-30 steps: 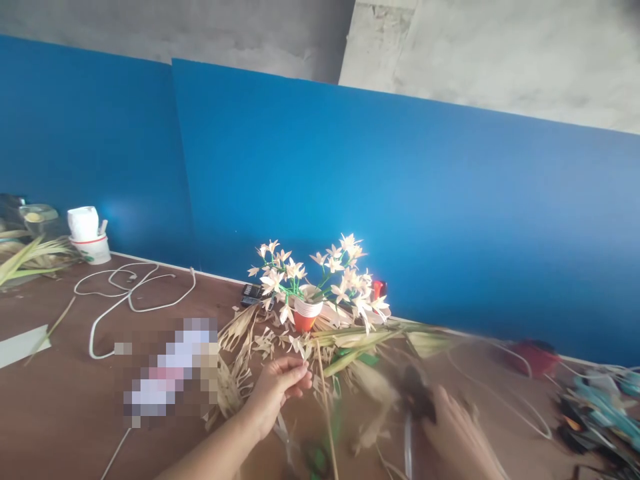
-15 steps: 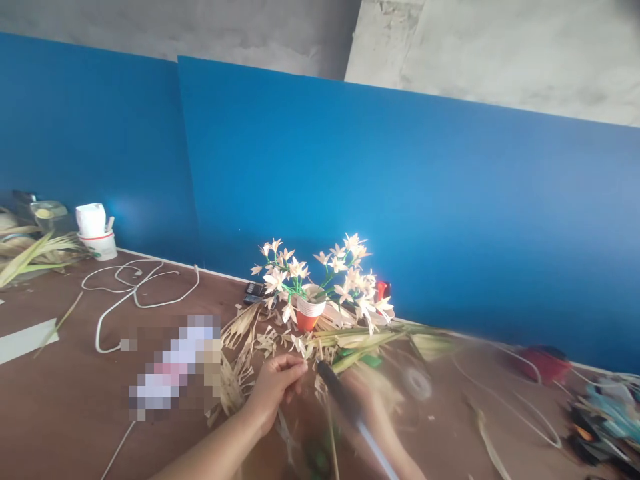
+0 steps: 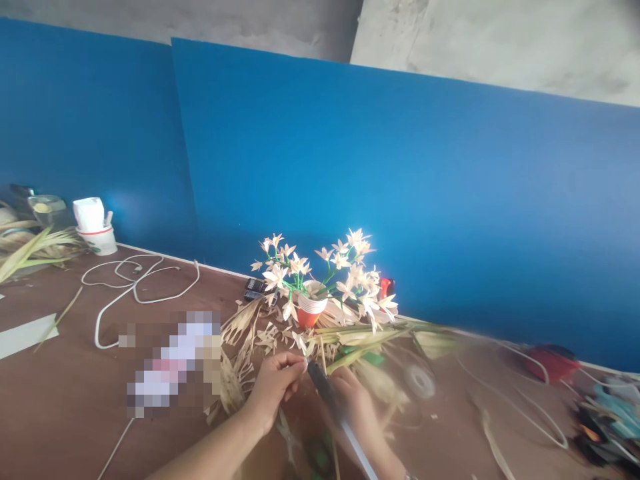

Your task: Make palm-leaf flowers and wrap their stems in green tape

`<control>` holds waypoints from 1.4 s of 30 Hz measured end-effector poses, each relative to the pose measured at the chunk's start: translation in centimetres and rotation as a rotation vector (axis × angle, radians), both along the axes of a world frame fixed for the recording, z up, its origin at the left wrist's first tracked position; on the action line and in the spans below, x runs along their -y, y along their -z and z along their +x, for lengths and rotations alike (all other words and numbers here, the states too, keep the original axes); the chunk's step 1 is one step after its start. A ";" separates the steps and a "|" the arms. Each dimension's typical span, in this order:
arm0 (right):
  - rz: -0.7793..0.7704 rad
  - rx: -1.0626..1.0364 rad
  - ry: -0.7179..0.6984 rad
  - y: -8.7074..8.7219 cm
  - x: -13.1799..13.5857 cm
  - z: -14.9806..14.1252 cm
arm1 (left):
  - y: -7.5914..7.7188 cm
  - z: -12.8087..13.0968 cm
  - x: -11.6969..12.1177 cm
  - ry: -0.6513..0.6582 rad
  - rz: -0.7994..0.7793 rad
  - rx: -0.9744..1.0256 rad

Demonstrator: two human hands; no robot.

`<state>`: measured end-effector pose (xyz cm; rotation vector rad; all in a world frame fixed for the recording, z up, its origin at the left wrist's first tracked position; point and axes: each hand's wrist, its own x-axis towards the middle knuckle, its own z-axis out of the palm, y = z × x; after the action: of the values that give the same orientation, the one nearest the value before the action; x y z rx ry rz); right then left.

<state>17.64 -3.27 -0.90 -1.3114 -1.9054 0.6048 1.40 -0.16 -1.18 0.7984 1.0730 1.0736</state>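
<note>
Blue are the two panel sections [image 3: 320, 167] behind one brown table [image 3: 160, 360], where one cup stack [image 3: 311, 312] carries many pale flowers [image 3: 357, 280], too crowded to count exactly, and one pale roll [image 3: 420, 381] lies to the right. Your right hand [image 3: 357, 400] is closed around one dark tool [image 3: 325, 390], its tip close to your left hand [image 3: 273, 387], whose thumb and forefinger seem to pinch one small pale blossom [image 3: 300, 341] just before the cups. I judge you are working this tip at the blossom's base, and the next move calls for a steady pinch and fingers clear of the tip.
</note>
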 end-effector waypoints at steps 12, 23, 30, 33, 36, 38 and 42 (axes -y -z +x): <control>0.007 0.062 -0.016 -0.1 -0.1 0.2 | -0.2 0.1 0.2 -0.008 0.001 0.006; 0.058 0.061 -0.036 0.9 -0.4 0.5 | -0.1 0.1 0.1 -0.007 0.010 0.024; 0.070 0.056 -0.011 0.8 -0.3 0.3 | 0.0 0.2 0.1 0.001 0.016 0.022; 0.062 0.054 -0.013 0.8 -0.3 0.3 | 0.0 0.1 0.1 -0.004 0.005 0.017; 0.046 0.044 -0.015 0.8 -0.3 0.3 | 0.0 0.1 0.0 -0.005 -0.002 0.016; 0.042 0.043 -0.015 0.8 -0.3 0.4 | 0.1 0.1 0.1 -0.004 0.004 0.020; 0.054 0.056 -0.010 1.0 -0.3 0.5 | 0.1 0.1 0.1 -0.002 0.008 0.027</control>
<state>18.12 -2.95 -1.89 -1.2982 -1.9609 0.5232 1.51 -0.29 -1.30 0.7865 1.0475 1.0882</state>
